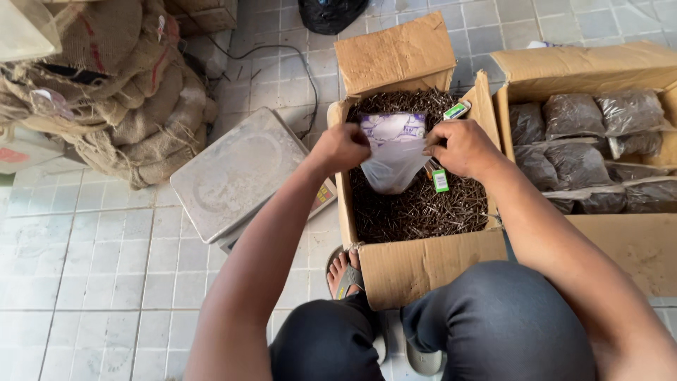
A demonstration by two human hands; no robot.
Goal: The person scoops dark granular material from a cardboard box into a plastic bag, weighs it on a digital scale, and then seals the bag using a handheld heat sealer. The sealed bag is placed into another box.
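Dark-trousered knees point(493, 317) sit nearest, against the open cardboard box point(423, 264) of dark nails point(423, 212). Leftward, burlap sacks point(120, 92) and a metal scale point(236, 173) lie on the tiled floor point(92, 282). Over the box, the left hand point(340, 147) and right hand point(462, 148) have their fingers pinched on a clear plastic bag point(395, 155). Farther right, another box point(585, 67) holds filled bags point(585, 148).

scale point(236, 173) left of box point(423, 264) (nails point(423, 212) inside)

The plastic bag's point(395, 159) upper corners are covered by fingers point(356, 137); the right-hand carton point(585, 67) of packed bags is cut off by the edge.
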